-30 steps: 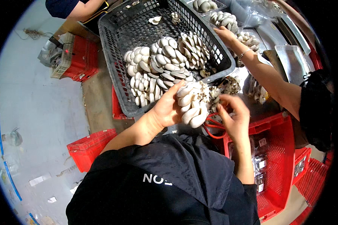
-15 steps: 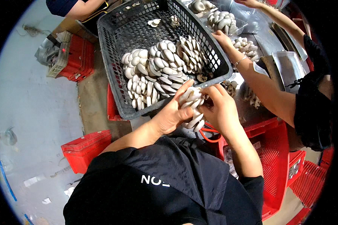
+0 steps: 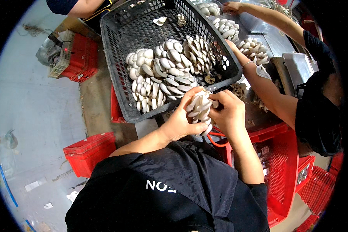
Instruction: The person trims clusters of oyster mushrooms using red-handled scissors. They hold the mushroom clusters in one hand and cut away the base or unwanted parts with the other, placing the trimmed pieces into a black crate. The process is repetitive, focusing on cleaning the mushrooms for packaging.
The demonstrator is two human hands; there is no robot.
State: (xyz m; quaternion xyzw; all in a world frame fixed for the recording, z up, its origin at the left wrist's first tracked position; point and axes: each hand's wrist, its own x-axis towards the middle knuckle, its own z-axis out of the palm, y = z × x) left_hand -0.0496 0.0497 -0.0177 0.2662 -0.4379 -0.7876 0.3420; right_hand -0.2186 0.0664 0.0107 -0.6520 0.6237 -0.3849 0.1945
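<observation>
A cluster of pale grey-white oyster mushrooms point(image 3: 200, 109) is held up in front of my chest, just off the near corner of a black plastic crate point(image 3: 132, 114). My left hand point(image 3: 180, 122) wraps round its left side, thumb across the lower caps. From the other side my right hand point(image 3: 231, 113) grips it with bent fingers, thumb and fingertips pinching in at its edge. Exactly what those fingertips hold is partly hidden. Inside the crate lie several larger oyster mushroom clusters point(image 3: 170, 63), with small loose pieces point(image 3: 159, 21) farther back.
A co-worker's arms point(image 3: 270, 87) reach in from the right over a metal table holding more mushroom clusters point(image 3: 254, 50) and clear plastic trays point(image 3: 255, 24). Red crates point(image 3: 280, 170) stand at my right, another red crate point(image 3: 89, 152) at my left. Another person's arm point(image 3: 83, 7) shows top left.
The held cluster has turned slightly between my hands, which remain near the same place. The co-worker's upper hand has come left and down to a clear tray of mushrooms.
</observation>
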